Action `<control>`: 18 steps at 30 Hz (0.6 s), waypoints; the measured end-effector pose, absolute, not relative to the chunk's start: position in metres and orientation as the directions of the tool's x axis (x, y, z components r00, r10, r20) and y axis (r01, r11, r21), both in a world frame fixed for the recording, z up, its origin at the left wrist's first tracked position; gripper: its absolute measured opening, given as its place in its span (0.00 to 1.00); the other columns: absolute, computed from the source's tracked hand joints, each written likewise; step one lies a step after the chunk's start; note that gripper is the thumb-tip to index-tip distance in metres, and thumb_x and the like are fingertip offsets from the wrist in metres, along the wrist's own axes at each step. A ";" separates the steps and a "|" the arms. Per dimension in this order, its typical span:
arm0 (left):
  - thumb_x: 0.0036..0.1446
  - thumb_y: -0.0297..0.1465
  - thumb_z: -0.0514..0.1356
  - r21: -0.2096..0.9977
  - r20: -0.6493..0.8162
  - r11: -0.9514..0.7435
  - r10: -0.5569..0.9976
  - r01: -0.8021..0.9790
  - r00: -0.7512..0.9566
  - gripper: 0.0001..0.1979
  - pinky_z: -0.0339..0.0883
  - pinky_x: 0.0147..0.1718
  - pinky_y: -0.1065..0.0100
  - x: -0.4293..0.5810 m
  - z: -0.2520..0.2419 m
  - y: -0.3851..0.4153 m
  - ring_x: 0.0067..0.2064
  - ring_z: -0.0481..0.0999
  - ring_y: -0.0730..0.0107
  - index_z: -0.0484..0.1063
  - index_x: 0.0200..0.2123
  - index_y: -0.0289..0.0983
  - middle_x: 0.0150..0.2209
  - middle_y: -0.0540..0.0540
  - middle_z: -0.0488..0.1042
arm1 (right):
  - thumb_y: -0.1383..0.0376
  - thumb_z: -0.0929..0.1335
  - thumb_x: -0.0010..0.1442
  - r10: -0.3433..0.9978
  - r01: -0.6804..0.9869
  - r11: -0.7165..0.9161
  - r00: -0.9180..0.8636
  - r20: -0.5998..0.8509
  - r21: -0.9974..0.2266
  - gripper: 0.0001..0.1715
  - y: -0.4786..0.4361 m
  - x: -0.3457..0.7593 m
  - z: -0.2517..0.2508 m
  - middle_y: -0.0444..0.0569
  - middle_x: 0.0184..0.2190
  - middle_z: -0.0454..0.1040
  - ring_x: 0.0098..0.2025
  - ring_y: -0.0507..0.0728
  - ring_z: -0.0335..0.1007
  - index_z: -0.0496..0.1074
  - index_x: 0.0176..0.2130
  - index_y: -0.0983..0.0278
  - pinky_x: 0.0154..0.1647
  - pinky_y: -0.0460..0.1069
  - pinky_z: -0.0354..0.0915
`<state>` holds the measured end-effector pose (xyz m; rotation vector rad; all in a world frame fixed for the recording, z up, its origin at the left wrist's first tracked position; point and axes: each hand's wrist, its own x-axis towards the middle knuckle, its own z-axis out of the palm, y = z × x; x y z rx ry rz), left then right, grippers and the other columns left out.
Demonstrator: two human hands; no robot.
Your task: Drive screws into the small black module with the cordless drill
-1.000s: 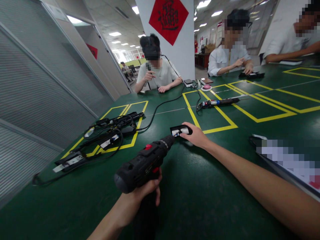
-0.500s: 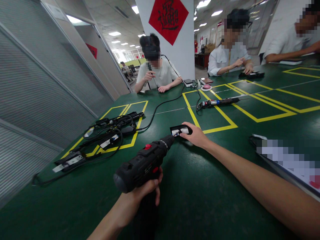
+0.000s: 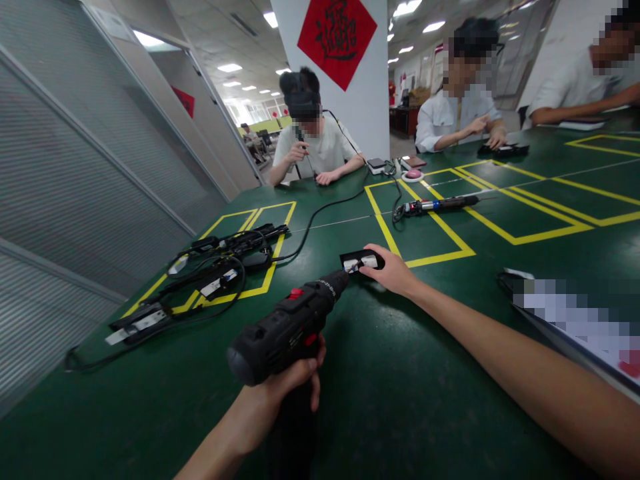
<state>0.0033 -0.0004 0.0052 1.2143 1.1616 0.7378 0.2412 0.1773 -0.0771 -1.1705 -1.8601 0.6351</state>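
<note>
Two bare hands are at work over one green bench [image 3: 390, 373]: the left grip [image 3: 296, 379] is closed round the handle of one black power drill [image 3: 290, 327], and the right grip [image 3: 397, 272] pinches one small black housing [image 3: 356, 256] between thumb and fingers. That housing sits just beyond the drill's chuck, two white parts [image 3: 369, 261] showing inside; whether the bit touches it, I cannot tell. To the left, one tangle of black cables and parts [image 3: 220, 263] lies over yellow tape lines [image 3: 260, 290], with three pale pieces [image 3: 145, 323] among them; its dark parts overlap too much to count. One pen-shaped corded tool [image 3: 443, 203] lies farther off to the right, near one round pink-and-white item [image 3: 413, 175]. Three co-workers [image 3: 320, 143] sit across the bench, and one large red diamond-shaped sign [image 3: 337, 43] hangs on one white pillar [image 3: 367, 110].
</note>
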 end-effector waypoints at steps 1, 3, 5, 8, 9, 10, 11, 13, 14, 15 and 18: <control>0.58 0.34 0.57 0.958 -0.280 0.248 0.916 0.145 0.287 0.12 0.66 0.27 0.66 0.003 0.005 0.000 0.23 0.73 0.73 0.64 0.45 0.36 0.35 0.49 0.69 | 0.58 0.70 0.54 0.898 0.477 0.440 -0.224 0.380 -0.760 0.25 0.178 0.241 -0.078 0.48 0.45 0.74 0.44 0.58 0.70 0.67 0.51 0.58 0.46 0.54 0.65; 0.58 0.35 0.57 0.953 -0.295 0.260 0.916 0.157 0.273 0.14 0.66 0.26 0.66 0.003 0.005 0.000 0.23 0.73 0.73 0.64 0.45 0.36 0.35 0.48 0.70 | 0.58 0.70 0.54 0.896 0.473 0.445 -0.219 0.387 -0.761 0.25 0.179 0.241 -0.079 0.49 0.45 0.74 0.45 0.59 0.70 0.67 0.51 0.58 0.47 0.54 0.64; 0.57 0.34 0.57 0.951 -0.296 0.259 0.917 0.166 0.266 0.14 0.66 0.26 0.66 0.004 0.005 0.000 0.23 0.73 0.72 0.64 0.45 0.36 0.34 0.48 0.70 | 0.58 0.70 0.54 0.896 0.471 0.443 -0.211 0.391 -0.763 0.25 0.179 0.241 -0.080 0.49 0.45 0.73 0.45 0.59 0.70 0.67 0.51 0.58 0.48 0.55 0.64; 0.58 0.34 0.57 0.957 -0.276 0.236 0.919 0.167 0.281 0.13 0.66 0.26 0.66 0.005 0.007 0.000 0.24 0.73 0.72 0.64 0.45 0.36 0.35 0.48 0.69 | 0.58 0.70 0.54 0.898 0.471 0.440 -0.214 0.385 -0.765 0.25 0.179 0.241 -0.081 0.49 0.45 0.73 0.45 0.59 0.70 0.67 0.51 0.58 0.48 0.54 0.64; 0.58 0.34 0.57 0.958 -0.272 0.232 0.919 0.166 0.286 0.13 0.66 0.26 0.66 0.005 0.007 0.000 0.24 0.73 0.72 0.64 0.45 0.36 0.35 0.48 0.69 | 0.58 0.70 0.54 0.898 0.472 0.440 -0.216 0.383 -0.764 0.25 0.179 0.241 -0.080 0.49 0.45 0.73 0.45 0.59 0.70 0.67 0.51 0.58 0.47 0.54 0.64; 0.58 0.34 0.57 0.959 -0.272 0.231 0.918 0.166 0.290 0.13 0.66 0.26 0.65 0.005 0.007 0.000 0.24 0.73 0.72 0.64 0.45 0.36 0.35 0.48 0.69 | 0.58 0.70 0.54 0.898 0.475 0.440 -0.217 0.383 -0.762 0.25 0.179 0.241 -0.080 0.49 0.45 0.73 0.44 0.59 0.70 0.67 0.51 0.58 0.47 0.54 0.64; 0.58 0.34 0.57 0.959 -0.271 0.231 0.917 0.167 0.291 0.13 0.66 0.26 0.65 0.004 0.007 0.000 0.24 0.73 0.72 0.64 0.46 0.36 0.35 0.48 0.69 | 0.58 0.70 0.54 0.898 0.478 0.440 -0.215 0.384 -0.760 0.25 0.178 0.240 -0.079 0.49 0.44 0.74 0.44 0.59 0.70 0.67 0.51 0.58 0.47 0.54 0.64; 0.58 0.35 0.57 0.959 -0.271 0.230 0.916 0.166 0.297 0.13 0.66 0.27 0.65 0.003 0.006 0.000 0.24 0.73 0.72 0.64 0.45 0.36 0.35 0.48 0.69 | 0.58 0.70 0.54 0.897 0.481 0.442 -0.213 0.388 -0.757 0.25 0.178 0.240 -0.079 0.48 0.44 0.74 0.44 0.59 0.70 0.67 0.51 0.58 0.47 0.54 0.64; 0.58 0.35 0.57 0.959 -0.273 0.232 0.915 0.166 0.299 0.13 0.66 0.27 0.65 0.003 0.005 0.001 0.24 0.73 0.72 0.64 0.44 0.36 0.34 0.48 0.69 | 0.58 0.70 0.54 0.896 0.480 0.444 -0.215 0.389 -0.757 0.24 0.178 0.240 -0.078 0.48 0.45 0.74 0.44 0.59 0.70 0.67 0.51 0.58 0.47 0.54 0.64; 0.58 0.35 0.57 0.958 -0.274 0.233 0.914 0.164 0.299 0.13 0.66 0.27 0.65 0.002 0.004 0.001 0.24 0.73 0.71 0.64 0.44 0.36 0.34 0.48 0.69 | 0.58 0.70 0.54 0.896 0.478 0.444 -0.216 0.389 -0.757 0.24 0.178 0.240 -0.078 0.48 0.45 0.74 0.44 0.59 0.70 0.67 0.51 0.58 0.47 0.54 0.64; 0.58 0.35 0.57 0.958 -0.279 0.242 0.912 0.155 0.302 0.13 0.66 0.27 0.65 0.001 0.002 0.001 0.24 0.73 0.71 0.64 0.45 0.36 0.35 0.48 0.69 | 0.58 0.70 0.54 0.898 0.481 0.439 -0.216 0.383 -0.759 0.25 0.178 0.240 -0.078 0.48 0.45 0.73 0.44 0.58 0.70 0.67 0.51 0.58 0.47 0.54 0.64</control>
